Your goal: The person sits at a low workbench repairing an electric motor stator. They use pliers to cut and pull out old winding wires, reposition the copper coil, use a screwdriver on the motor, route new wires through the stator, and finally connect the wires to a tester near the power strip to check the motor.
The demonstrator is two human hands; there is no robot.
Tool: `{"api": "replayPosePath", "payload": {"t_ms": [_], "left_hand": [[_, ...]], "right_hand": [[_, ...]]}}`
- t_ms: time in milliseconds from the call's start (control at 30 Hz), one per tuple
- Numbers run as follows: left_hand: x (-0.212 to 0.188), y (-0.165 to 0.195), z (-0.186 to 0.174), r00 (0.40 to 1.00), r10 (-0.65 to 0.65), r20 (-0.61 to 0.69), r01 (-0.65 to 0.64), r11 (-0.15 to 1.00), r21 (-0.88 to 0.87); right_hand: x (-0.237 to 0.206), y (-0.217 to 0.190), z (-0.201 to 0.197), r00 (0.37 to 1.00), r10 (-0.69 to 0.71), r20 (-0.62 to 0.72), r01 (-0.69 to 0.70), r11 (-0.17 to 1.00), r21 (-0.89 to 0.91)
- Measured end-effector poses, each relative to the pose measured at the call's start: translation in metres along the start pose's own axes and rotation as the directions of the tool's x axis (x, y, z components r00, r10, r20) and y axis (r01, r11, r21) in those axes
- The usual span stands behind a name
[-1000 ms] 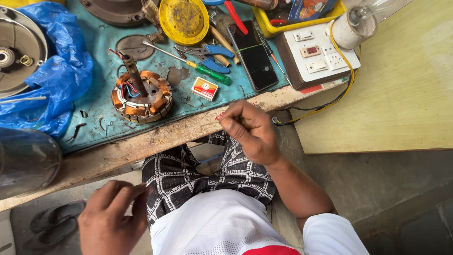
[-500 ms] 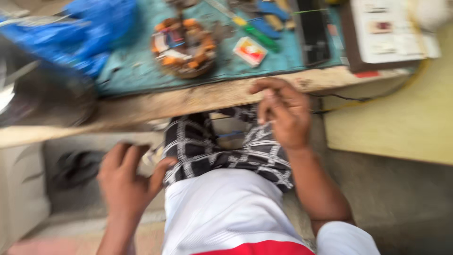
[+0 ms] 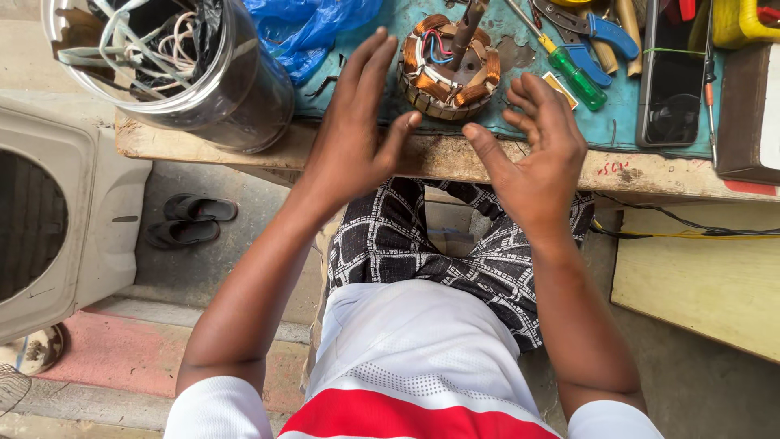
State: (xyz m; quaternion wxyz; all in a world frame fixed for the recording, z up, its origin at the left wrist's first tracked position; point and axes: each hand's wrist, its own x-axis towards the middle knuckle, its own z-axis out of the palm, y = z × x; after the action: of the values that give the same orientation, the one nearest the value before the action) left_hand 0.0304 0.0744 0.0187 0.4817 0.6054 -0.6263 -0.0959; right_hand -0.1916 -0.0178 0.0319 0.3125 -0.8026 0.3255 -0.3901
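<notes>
Looking down from the head camera, I saw both hands up in front of the tabletop [image 3: 244,142] with nothing in them. My left hand [image 3: 353,122] had its fingers spread wide and its palm turned inward. My right hand [image 3: 540,158] was just the same, open and empty, facing the left one. Between the two hands, a little farther away, sat the round motor coil [image 3: 447,73] with its orange copper windings and a rod [image 3: 470,24] standing up from the middle. It rested near the front edge on the blue-green mat [image 3: 626,114]. Neither hand touched it.

To pick it up well, I judged that both palms should close on the outer ring from the two sides, not on the thin red and blue wires [image 3: 435,45] on top. A slow, level lift seemed best, so the rod stayed upright.

A green screwdriver [image 3: 573,73] and blue pliers [image 3: 597,28] lay just to the right of the coil, and a black phone [image 3: 670,73] lay farther right. A shiny bucket [image 3: 236,97] full of loose wires stood on the left, beside a blue plastic bag [image 3: 309,24]. Two black sandals [image 3: 191,219] sat on the floor below.
</notes>
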Motion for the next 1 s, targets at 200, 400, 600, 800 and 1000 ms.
{"api": "replayPosePath", "payload": {"t_ms": [200,400,600,800,1000], "left_hand": [[0.015,-0.016,0.015,0.996,-0.05,0.08,0.055,0.997,-0.055],[0.003,0.017,0.026,0.994,-0.102,-0.049,0.106,0.99,0.091],[-0.005,0.044,0.035,0.98,-0.173,-0.102,0.192,0.957,0.216],[-0.012,0.049,0.033,0.985,-0.142,-0.097,0.162,0.957,0.24],[-0.007,0.045,0.017,0.993,-0.077,-0.088,0.095,0.969,0.227]], "right_hand": [[0.01,0.001,0.008,0.998,0.054,0.033,-0.054,0.999,-0.003],[0.022,0.023,-0.013,0.979,0.063,0.196,-0.129,0.93,0.345],[0.024,0.034,-0.023,0.965,-0.028,0.259,-0.089,0.9,0.426],[0.021,0.035,-0.026,0.965,-0.032,0.26,-0.085,0.901,0.426],[0.026,0.037,-0.028,0.96,-0.026,0.28,-0.103,0.895,0.435]]}}
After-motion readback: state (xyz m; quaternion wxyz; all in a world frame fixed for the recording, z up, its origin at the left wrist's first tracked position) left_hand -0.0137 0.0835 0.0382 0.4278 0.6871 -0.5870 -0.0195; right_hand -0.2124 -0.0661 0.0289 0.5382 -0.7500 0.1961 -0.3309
